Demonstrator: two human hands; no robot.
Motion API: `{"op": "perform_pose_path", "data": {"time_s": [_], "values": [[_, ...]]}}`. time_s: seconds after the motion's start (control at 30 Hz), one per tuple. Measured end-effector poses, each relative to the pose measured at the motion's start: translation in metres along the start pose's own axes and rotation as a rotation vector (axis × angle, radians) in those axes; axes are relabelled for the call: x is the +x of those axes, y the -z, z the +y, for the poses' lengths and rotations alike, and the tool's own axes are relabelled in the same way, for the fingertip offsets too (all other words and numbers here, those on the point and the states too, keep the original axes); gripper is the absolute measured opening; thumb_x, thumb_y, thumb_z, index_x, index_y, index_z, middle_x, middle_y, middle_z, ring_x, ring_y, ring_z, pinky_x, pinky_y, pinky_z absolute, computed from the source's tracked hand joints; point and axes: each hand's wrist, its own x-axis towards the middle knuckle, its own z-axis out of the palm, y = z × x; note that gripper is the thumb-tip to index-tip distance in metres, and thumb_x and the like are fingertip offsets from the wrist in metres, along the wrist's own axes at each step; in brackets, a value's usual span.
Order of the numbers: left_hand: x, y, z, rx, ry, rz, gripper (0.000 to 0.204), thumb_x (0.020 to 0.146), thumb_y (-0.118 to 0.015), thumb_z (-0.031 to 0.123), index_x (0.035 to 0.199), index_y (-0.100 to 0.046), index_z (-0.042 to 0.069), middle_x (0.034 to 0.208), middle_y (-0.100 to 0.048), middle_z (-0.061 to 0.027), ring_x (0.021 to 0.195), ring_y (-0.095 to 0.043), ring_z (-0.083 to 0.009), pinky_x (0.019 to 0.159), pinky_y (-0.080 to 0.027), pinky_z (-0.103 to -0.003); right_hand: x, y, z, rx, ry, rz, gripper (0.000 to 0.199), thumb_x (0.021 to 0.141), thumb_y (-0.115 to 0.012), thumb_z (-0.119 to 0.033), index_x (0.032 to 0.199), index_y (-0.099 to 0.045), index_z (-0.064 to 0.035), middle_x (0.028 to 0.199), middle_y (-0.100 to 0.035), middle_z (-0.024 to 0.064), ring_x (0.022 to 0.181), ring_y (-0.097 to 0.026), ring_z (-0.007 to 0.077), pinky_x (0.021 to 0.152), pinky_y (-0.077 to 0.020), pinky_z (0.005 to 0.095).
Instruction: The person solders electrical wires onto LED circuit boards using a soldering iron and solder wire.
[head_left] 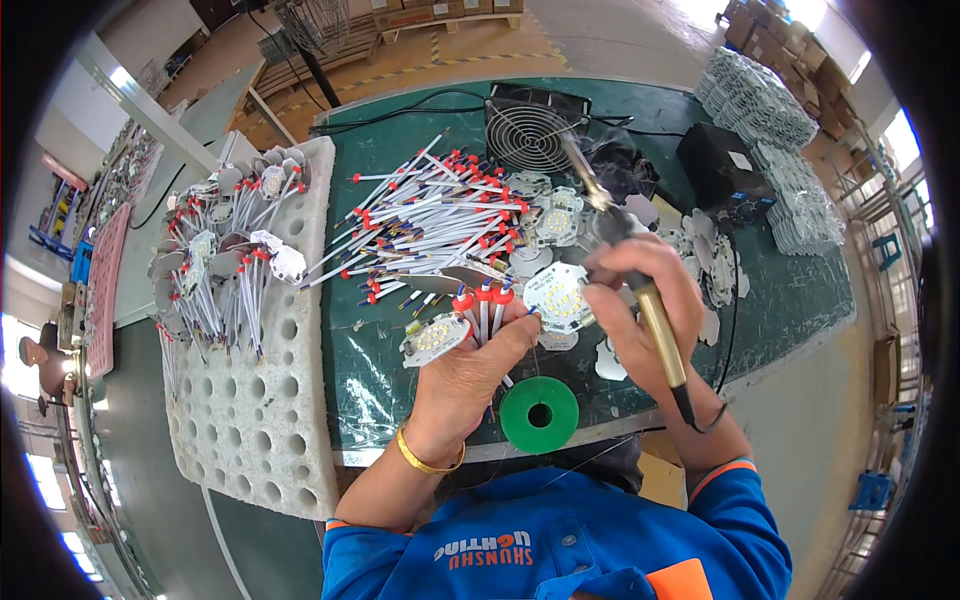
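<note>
Head view: the left hand (470, 365) pinches white wires with red ends (483, 300) and a round white light board (558, 297), over the green mat (790, 290). The right hand (640, 290) grips a soldering iron (655, 320). A wire pile (430, 225) crowds behind; the table edge is close.

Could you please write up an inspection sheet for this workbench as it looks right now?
Surface: green mat on the bench, partly bare.
Job's things: left hand holds a round LED board and red-tipped wires; right hand holds a soldering iron.
Clutter: pile of loose wires, green solder spool, white foam rack with finished boards, stacked heat sinks.
Grippers: both hands closed on their things.
Cables: black iron cord; fan lead behind.
Surroundings: small fan, black box, cartons beyond.
</note>
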Motion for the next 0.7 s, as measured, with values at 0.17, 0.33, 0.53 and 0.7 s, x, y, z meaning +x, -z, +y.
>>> {"op": "perform_pose_path", "data": {"time_s": [0.17,0.33,0.53,0.7], "values": [[0.005,0.008,-0.004,0.119,-0.081,-0.001,0.016,0.077,-0.065,0.005,0.093,-0.061,0.001,0.075,-0.06,-0.0042,0.062,-0.051,-0.0076,0.054,-0.036,-0.02,0.008,0.001,-0.003,0.023,-0.073,-0.188,0.023,0.07,-0.068,-0.001,0.087,-0.055,-0.0049,0.077,-0.059,0.008,0.062,-0.057,0.0229,0.058,-0.0451,0.0299],[0.005,0.015,-0.003,-0.038,0.069,-0.08,0.025,0.081,-0.066,0.013,0.103,-0.062,0.001,0.082,-0.062,-0.0031,0.07,-0.053,-0.0069,0.062,-0.042,-0.02,-0.007,-0.007,0.003,-0.04,0.031,-0.11,0.023,0.069,-0.068,0.003,0.085,-0.054,-0.0046,0.069,-0.055,0.0076,0.057,-0.054,0.0234,0.05,-0.041,0.0304],[0.007,0.015,0.007,-0.21,0.221,-0.221,0.034,0.081,-0.065,0.012,0.112,-0.059,0.001,0.08,-0.063,-0.0032,0.066,-0.051,-0.0053,0.057,-0.038,-0.018,-0.02,-0.019,0.003,-0.051,0.133,0.083,0.024,0.068,-0.069,0.004,0.083,-0.053,-0.0045,0.062,-0.051,0.0057,0.049,-0.044,0.0193,0.042,-0.034,0.0297],[0.009,0.018,0.003,-0.227,0.23,-0.195,0.031,0.08,-0.066,0.01,0.109,-0.06,0.002,0.08,-0.064,-0.0047,0.065,-0.054,-0.0067,0.056,-0.038,-0.018,-0.025,-0.025,0.003,-0.045,0.145,0.157,0.024,0.07,-0.07,0.002,0.083,-0.052,-0.0045,0.062,-0.051,0.0058,0.049,-0.042,0.0184,0.041,-0.033,0.0292]]}}
